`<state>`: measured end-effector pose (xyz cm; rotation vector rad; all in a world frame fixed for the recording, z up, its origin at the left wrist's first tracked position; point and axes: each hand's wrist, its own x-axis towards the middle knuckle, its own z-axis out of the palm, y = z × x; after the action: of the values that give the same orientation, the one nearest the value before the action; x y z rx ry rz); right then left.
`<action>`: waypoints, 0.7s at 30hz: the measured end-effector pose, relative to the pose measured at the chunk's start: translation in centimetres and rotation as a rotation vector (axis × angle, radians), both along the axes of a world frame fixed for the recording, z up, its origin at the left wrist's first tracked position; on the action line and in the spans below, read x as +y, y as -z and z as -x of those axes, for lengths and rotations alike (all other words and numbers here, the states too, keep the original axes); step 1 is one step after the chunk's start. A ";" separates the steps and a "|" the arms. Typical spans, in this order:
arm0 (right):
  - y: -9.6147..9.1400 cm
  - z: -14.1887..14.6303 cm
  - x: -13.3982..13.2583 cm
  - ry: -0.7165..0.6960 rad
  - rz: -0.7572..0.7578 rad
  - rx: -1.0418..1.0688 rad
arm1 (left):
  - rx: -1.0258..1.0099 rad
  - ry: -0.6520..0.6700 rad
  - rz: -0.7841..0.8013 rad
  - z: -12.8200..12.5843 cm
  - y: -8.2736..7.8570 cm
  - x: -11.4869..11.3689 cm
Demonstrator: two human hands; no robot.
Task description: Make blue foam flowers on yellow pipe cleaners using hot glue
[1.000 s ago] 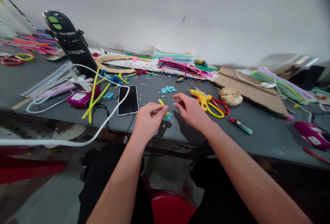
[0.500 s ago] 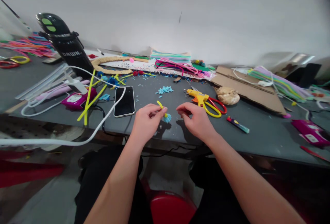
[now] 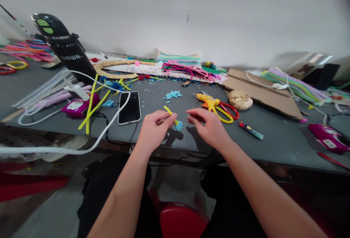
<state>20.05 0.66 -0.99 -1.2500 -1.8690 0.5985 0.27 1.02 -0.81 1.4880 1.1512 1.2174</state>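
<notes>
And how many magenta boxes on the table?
2. The left magenta box sits left of the phone, crossed by yellow strips; the right magenta box is at the view's right edge. Clutter could hide more.

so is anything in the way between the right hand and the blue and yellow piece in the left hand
Nothing visible: only an open gap separates the right hand from the blue and yellow piece, whose blue end sticks out of the left hand. The glue gun lies beyond the right hand, off that line.
</notes>
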 end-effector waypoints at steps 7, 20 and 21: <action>0.1 0.0 -0.2 0.016 0.087 0.110 | -0.009 0.008 -0.018 0.0 0.2 0.0; -0.6 0.1 -0.4 -0.037 0.016 0.055 | 0.003 -0.001 -0.029 0.0 0.0 0.0; -0.7 0.2 -0.4 -0.054 0.006 0.046 | 0.005 -0.003 -0.031 0.0 0.0 0.0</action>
<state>19.88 0.21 -0.32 -1.1833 -1.8690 0.6568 0.28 0.99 -0.79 1.5138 1.1422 1.2395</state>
